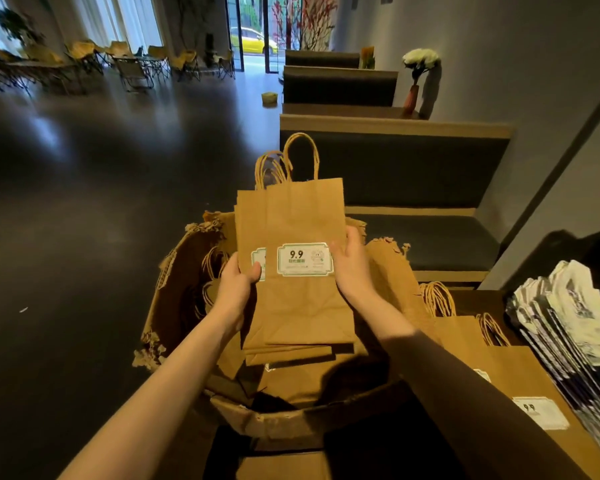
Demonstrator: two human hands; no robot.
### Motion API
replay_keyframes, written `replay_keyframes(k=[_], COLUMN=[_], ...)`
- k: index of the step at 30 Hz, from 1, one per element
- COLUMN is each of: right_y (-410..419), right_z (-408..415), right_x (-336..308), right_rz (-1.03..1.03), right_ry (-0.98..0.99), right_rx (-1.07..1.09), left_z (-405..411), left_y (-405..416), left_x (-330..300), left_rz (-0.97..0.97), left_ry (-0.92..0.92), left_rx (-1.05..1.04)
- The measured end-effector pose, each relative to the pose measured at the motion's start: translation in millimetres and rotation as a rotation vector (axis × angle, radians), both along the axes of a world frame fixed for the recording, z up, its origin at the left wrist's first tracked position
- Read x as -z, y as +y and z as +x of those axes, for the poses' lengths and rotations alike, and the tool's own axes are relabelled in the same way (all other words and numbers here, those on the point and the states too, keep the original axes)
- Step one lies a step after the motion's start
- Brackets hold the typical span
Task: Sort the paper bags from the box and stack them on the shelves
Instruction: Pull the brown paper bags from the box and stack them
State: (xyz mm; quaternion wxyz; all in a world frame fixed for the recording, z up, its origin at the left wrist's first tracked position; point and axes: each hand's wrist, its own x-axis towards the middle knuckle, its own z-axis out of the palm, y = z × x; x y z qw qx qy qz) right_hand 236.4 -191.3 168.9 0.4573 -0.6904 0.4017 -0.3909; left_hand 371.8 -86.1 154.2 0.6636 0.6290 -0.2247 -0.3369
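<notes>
Flat brown bags w/ "9.9" label, twisted handles.

One box; two hands; bags too overlapped to count.

A white label on the front paper bag, held up over the box, reads "9.9"; its smaller print is too blurred to read. Near right, another bag's label seems to read "9.9" too.

Dark glossy floor; folding chairs by bright far-left windows; padded benches along the grey right wall.
</notes>
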Motion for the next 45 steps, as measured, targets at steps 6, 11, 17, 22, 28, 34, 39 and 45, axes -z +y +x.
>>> replay_keyframes(k=[6,11,17,22,28,34,39,45], right_y=[16.8,16.6,3.3,-26.4,-73.3,-117.1,-134.5,-135.1], right_z=[-6.3,-23.8,-77.8,-136.9,-205.6,-288.6,-353.1,-396.5], right_x=[-14.1,-27.7,-59.7,-79.7,-88.8,-100.1,-102.8,-98.3], right_rz=[0.007,0.038,0.149,0.228,0.221,0.178,0.170,0.181], right_ry=[-0.055,-0.137,-0.303,-0.354,-0.411,-0.490,-0.546,-0.588], right_rx=[0.036,0.096,0.077,0.080,0.079,0.131,0.184,0.272], left_z=[-20.3,-47.1,-82.3,-127.2,-201.2,-279.6,-336.7,-389.0], left_y=[2.0,-1.9,-12.0,-38.0,-80.1,-106.9,-116.2,-125.8], left_x=[-29.6,-46.9,-62.7,-79.7,-92.7,-88.1,-61.3,-47.9], left_rz=[-0.108,-0.160,-0.215,-0.198,-0.101,0.091,0.186,-0.018], left_ry=[-0.197,-0.320,-0.460,-0.542,-0.503,-0.298,-0.092,0.756], left_rx=[0.082,0.141,0.293,0.393,0.418,0.344,0.241,0.154])
